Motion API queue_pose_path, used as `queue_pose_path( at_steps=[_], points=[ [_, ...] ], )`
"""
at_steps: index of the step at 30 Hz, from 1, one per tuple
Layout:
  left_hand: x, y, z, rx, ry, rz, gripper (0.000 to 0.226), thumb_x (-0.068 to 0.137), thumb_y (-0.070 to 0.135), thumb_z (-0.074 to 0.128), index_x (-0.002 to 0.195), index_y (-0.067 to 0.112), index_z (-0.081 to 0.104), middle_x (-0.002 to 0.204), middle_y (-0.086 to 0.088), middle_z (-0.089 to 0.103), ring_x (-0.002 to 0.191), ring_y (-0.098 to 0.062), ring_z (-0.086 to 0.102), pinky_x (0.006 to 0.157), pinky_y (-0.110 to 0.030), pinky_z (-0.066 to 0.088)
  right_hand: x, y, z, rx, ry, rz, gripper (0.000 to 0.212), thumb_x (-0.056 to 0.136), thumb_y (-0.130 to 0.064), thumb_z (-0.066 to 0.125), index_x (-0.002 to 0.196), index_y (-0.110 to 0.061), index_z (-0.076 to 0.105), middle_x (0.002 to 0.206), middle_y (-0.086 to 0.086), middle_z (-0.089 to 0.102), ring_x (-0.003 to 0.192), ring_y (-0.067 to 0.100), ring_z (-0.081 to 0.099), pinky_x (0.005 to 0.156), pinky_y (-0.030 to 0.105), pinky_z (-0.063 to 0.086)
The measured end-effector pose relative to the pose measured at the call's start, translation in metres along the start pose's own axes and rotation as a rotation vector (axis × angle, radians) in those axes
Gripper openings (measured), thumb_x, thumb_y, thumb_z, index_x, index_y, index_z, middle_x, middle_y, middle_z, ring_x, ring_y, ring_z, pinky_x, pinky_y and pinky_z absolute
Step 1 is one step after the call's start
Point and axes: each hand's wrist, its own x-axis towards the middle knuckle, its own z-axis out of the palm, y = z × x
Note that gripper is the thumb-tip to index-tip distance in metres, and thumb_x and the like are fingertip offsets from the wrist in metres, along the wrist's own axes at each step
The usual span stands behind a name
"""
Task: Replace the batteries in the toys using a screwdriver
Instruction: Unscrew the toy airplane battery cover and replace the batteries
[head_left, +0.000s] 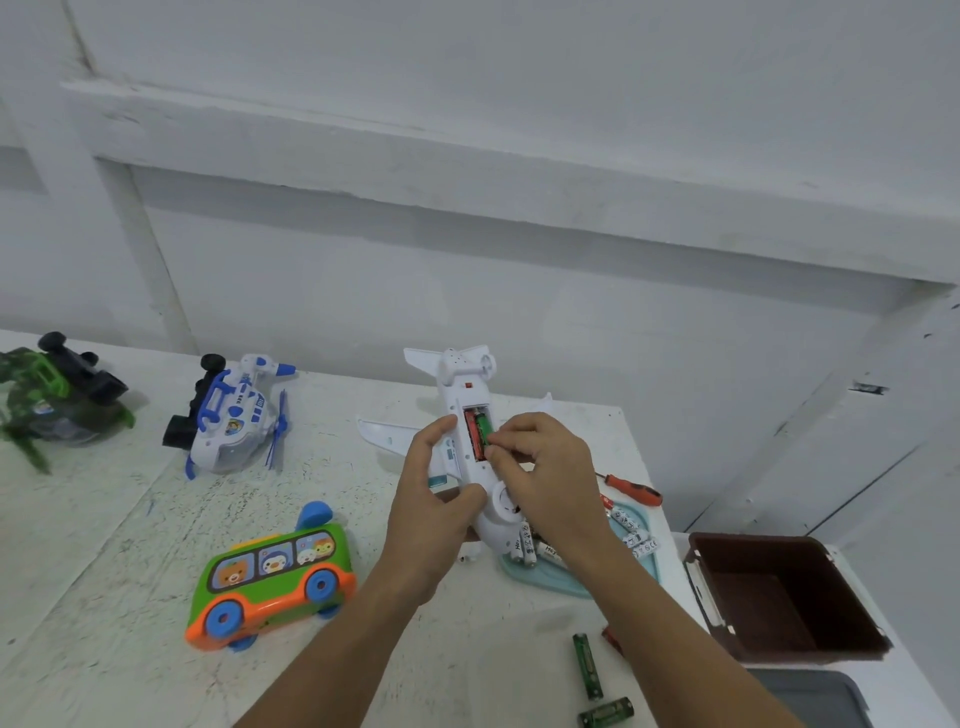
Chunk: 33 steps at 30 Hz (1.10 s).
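Note:
A white toy airplane (460, 387) is held belly up over the table, its battery compartment open. My left hand (434, 506) grips the fuselage from the left. My right hand (540, 467) pinches a green battery (484, 427) lying in the compartment beside a red battery (471, 431). A red-handled screwdriver (635, 488) lies on the table to the right. A light blue tray (561, 577) under my right wrist holds several white batteries (631, 530). Two green batteries (587, 665) lie loose near the front edge.
A green and orange toy bus (272, 577) lies on its side at front left. A white and blue toy helicopter (234, 415) and a green and black toy (57, 395) lie at the back left. A brown open box (779, 597) stands right, a grey lid (815, 696) below it.

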Motion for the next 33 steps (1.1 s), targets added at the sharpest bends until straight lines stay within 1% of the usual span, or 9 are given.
queue_pose_path(
  at_steps=[4,8,11,14,18,21,24,29,33],
  points=[
    [0.0,0.001,-0.001,-0.055,-0.002,-0.006,0.065,0.088,-0.014,0.056,0.132,0.033,0.047,0.106,0.019,0.062,0.08,-0.001,0.07,0.062,-0.034,0.062,0.004,-0.002,-0.006,0.019,-0.085,0.002,0.027,0.087,-0.017,0.058,0.106,-0.007,0.076,0.103,0.003,0.063,0.084,0.015,0.064,0.076,0.024,0.054],
    [0.003,0.002,-0.002,-0.083,0.006,-0.026,0.065,0.087,-0.013,0.056,0.13,0.036,0.048,0.114,0.011,0.062,0.083,-0.006,0.07,0.062,-0.037,0.061,0.011,-0.002,-0.011,0.029,-0.151,0.041,0.025,0.087,-0.009,0.06,0.106,-0.01,0.076,0.104,0.0,0.065,0.086,0.006,0.061,0.078,0.012,0.049],
    [0.003,0.001,-0.006,-0.121,0.033,-0.075,0.065,0.088,-0.012,0.056,0.129,0.038,0.048,0.117,0.003,0.062,0.088,-0.015,0.07,0.06,-0.037,0.061,0.017,-0.003,-0.014,0.122,-0.219,0.17,0.029,0.088,-0.008,0.058,0.11,-0.017,0.075,0.104,-0.006,0.069,0.084,0.001,0.062,0.073,0.008,0.047],
    [0.006,0.004,-0.014,-0.154,0.088,-0.106,0.064,0.088,-0.011,0.057,0.129,0.038,0.047,0.122,0.004,0.059,0.099,-0.018,0.065,0.061,-0.039,0.061,0.02,0.0,-0.013,0.298,-0.239,0.325,0.028,0.088,-0.007,0.059,0.102,-0.024,0.076,0.099,-0.01,0.073,0.08,0.011,0.069,0.073,0.021,0.055],
    [0.009,0.011,-0.027,-0.149,0.176,-0.089,0.065,0.089,-0.013,0.054,0.128,0.038,0.045,0.114,0.011,0.058,0.093,-0.01,0.063,0.055,-0.031,0.059,0.023,0.01,-0.004,0.549,-0.16,0.538,0.02,0.09,-0.001,0.058,0.09,-0.011,0.074,0.088,0.009,0.071,0.072,0.017,0.069,0.075,0.032,0.06],
    [0.009,0.015,-0.039,-0.155,0.234,-0.071,0.065,0.089,-0.012,0.054,0.129,0.039,0.045,0.115,0.01,0.057,0.094,-0.009,0.063,0.056,-0.031,0.06,0.018,0.017,0.011,0.417,-0.248,0.566,0.017,0.09,-0.003,0.057,0.091,-0.012,0.072,0.081,0.005,0.068,0.069,0.015,0.065,0.067,0.028,0.057],
    [0.008,0.015,-0.047,-0.149,0.27,-0.048,0.066,0.09,-0.013,0.053,0.13,0.038,0.044,0.113,0.013,0.059,0.088,-0.003,0.065,0.056,-0.03,0.06,0.007,0.012,0.026,0.09,-0.495,0.423,0.014,0.088,-0.013,0.063,0.097,-0.013,0.073,0.089,-0.002,0.069,0.076,0.01,0.061,0.069,0.02,0.05],
    [0.005,0.014,-0.053,-0.146,0.278,-0.022,0.066,0.089,-0.014,0.051,0.131,0.036,0.045,0.106,0.023,0.058,0.072,0.01,0.066,0.053,-0.026,0.057,-0.008,-0.005,0.047,-0.274,-0.661,0.303,0.038,0.078,-0.021,0.072,0.102,0.007,0.066,0.107,0.024,0.065,0.098,0.036,0.062,0.079,0.041,0.051],
    [0.004,0.017,-0.054,-0.16,0.256,-0.016,0.069,0.089,-0.016,0.05,0.135,0.034,0.043,0.111,0.019,0.059,0.076,0.009,0.067,0.055,-0.027,0.058,-0.015,-0.007,0.052,-0.394,-0.698,0.27,0.035,0.079,-0.018,0.07,0.109,-0.003,0.063,0.11,0.014,0.058,0.099,0.029,0.058,0.08,0.036,0.049]
  ],
)
